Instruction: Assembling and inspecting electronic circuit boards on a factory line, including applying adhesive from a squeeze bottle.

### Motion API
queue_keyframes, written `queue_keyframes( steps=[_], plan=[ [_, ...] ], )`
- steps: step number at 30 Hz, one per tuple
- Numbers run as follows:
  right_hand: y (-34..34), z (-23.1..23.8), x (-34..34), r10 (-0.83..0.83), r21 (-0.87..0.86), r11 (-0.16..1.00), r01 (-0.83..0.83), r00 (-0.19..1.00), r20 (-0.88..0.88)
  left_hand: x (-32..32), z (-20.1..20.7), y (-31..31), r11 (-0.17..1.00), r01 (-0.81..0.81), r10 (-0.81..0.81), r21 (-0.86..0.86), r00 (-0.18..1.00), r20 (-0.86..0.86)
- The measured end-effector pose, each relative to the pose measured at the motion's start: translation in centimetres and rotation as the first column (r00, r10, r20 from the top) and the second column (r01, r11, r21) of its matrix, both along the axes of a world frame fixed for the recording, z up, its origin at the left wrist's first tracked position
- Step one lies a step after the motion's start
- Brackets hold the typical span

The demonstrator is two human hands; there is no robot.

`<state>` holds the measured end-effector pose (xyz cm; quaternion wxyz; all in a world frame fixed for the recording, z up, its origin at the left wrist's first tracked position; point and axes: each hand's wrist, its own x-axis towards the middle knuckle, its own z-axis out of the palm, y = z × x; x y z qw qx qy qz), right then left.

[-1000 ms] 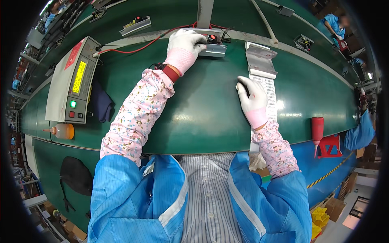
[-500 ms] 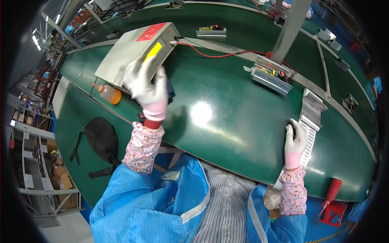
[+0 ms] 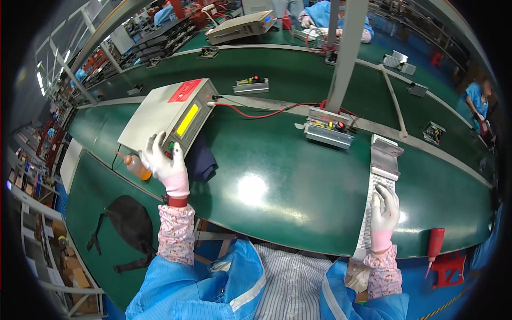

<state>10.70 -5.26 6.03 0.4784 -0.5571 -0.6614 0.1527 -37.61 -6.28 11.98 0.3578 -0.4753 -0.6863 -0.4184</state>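
Observation:
My left hand (image 3: 168, 165), in a white glove with a pink cuff, is at the lower front corner of a beige bench instrument (image 3: 165, 109) with a lit yellow display. Its fingers are spread and hold nothing; whether they touch the casing I cannot tell. A dark blue cloth (image 3: 202, 161) lies just right of it, and a squeeze bottle of orange liquid (image 3: 137, 167) to its left. On the right, my gloved right hand (image 3: 385, 210) rests over a long strip of printed labels (image 3: 366, 229), fingers loosely bent, thumb apart. Beyond it a grey metal housing (image 3: 385, 157) lies across the strip.
A circuit board on a metal heatsink (image 3: 329, 130) sits by the upright post (image 3: 346, 58), joined to the instrument by a red cable (image 3: 256, 116). Another board (image 3: 251, 85) is on the belt behind. A black bag (image 3: 128, 224) lies left; a red bottle (image 3: 435, 242) is at the right edge.
My left hand has come down from in front of the display to the instrument's lower corner. My right hand has stayed by the label strip. The view has tilted up, showing co-workers beyond.

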Motion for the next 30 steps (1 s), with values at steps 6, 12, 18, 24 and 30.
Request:
queue_keyframes(
  steps=[6,12,18,24,30],
  plan=[
    [-8.7,-3.2,4.5,-0.31,-0.023,0.946,0.322,0.925,0.22,8.1,-1.3,0.8,0.944,0.328,-0.329,0.026,0.939,0.099],
    [-15.3,-3.2,6.9,-0.487,-0.163,0.808,0.566,0.797,0.357,17.8,-6.3,1.5,0.474,0.877,-0.669,-0.081,0.418,0.615],
    [-14.5,-6.6,6.5,-0.494,-0.529,0.748,0.401,0.868,-0.041,27.8,-11.9,-0.4,-0.024,0.999,-0.525,-0.02,0.005,0.851],
    [-14.8,-8.2,8.7,-0.492,-0.508,0.845,0.167,0.614,-0.617,34.0,-10.3,-1.4,-0.353,0.935,0.187,0.038,0.031,0.982],
    [-14.5,-7.2,9.2,-0.335,-0.385,0.923,0.006,0.505,-0.796,37.9,-12.1,-1.6,-0.266,0.893,0.429,0.362,-0.227,0.874]
  ],
)
